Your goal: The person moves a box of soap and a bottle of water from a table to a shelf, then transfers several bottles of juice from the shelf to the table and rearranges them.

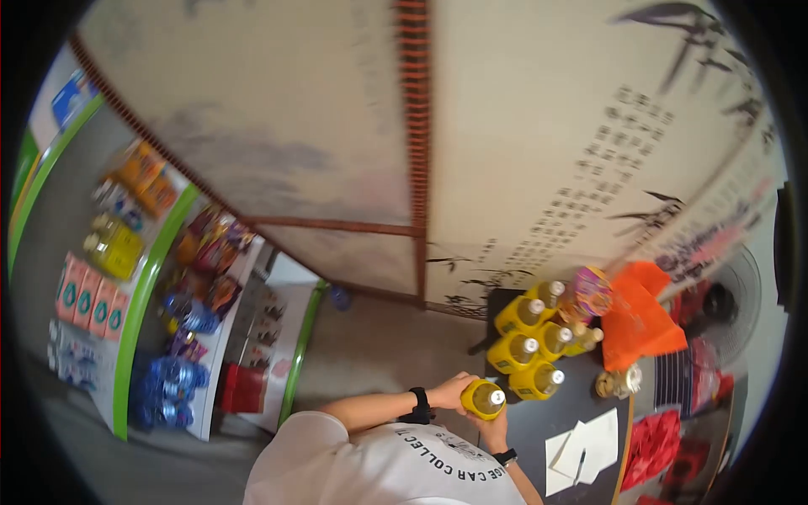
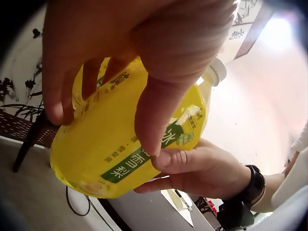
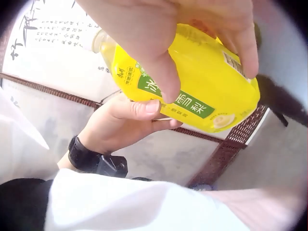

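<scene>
A large drink bottle with a yellow label (image 1: 484,399) and a white cap is held in front of the chest, its cap towards the head camera. My left hand (image 1: 453,392) grips it from one side and my right hand (image 1: 495,432) from the other. In the left wrist view, the left hand (image 2: 163,53) wraps over the label, its thumb near the thumb of the right hand (image 2: 207,168). The right wrist view has the right hand's fingers curled over the bottle (image 3: 187,82), while the left hand (image 3: 120,118) supports it from the opposite side.
Several similar yellow bottles (image 1: 513,352) stand on the dark table (image 1: 526,433), with an orange bag (image 1: 640,316), a small jar (image 1: 606,385) and papers (image 1: 593,446) with a pen. Stocked shelves (image 1: 126,362) stand at left, a painted folding screen (image 1: 522,126) behind.
</scene>
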`<act>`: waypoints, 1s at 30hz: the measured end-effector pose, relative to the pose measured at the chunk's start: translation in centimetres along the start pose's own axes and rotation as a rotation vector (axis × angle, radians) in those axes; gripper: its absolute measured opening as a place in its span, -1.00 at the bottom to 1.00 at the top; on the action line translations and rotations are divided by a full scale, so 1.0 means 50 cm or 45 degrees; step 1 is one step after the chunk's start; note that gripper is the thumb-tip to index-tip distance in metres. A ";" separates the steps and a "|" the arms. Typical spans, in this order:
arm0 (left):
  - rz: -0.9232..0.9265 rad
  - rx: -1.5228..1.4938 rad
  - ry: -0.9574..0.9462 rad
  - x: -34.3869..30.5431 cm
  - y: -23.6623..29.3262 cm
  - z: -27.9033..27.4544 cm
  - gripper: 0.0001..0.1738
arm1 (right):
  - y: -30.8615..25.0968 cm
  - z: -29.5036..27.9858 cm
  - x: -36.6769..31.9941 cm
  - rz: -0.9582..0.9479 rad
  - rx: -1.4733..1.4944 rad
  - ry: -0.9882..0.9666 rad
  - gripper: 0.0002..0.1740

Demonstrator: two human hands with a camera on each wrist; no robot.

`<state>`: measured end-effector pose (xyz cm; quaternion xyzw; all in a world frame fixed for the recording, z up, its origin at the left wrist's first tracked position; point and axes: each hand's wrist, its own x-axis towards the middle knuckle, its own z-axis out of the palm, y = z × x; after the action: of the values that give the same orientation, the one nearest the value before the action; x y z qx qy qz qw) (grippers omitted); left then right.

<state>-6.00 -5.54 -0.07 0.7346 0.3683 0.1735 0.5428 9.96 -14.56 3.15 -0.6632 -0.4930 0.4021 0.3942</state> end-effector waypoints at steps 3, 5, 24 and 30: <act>-0.072 -0.017 0.138 -0.072 -0.017 -0.054 -0.03 | -0.046 0.055 0.020 0.004 0.045 -0.241 -0.17; -0.155 -0.019 0.229 -0.136 -0.009 -0.106 -0.03 | -0.064 0.103 0.035 0.001 -0.035 -0.365 -0.17; -0.156 0.736 1.729 -0.848 0.222 -0.609 -0.06 | -0.771 0.743 -0.001 -1.427 0.031 -1.060 -0.12; -0.058 1.278 2.075 -0.944 0.408 -0.718 -0.05 | -1.035 0.800 -0.061 -1.955 0.470 -0.937 -0.13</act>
<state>-53.85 -18.80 38.23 0.5278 0.6784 0.4427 -0.2553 -44.93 -1.96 36.57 0.0991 -0.8270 0.2875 0.4730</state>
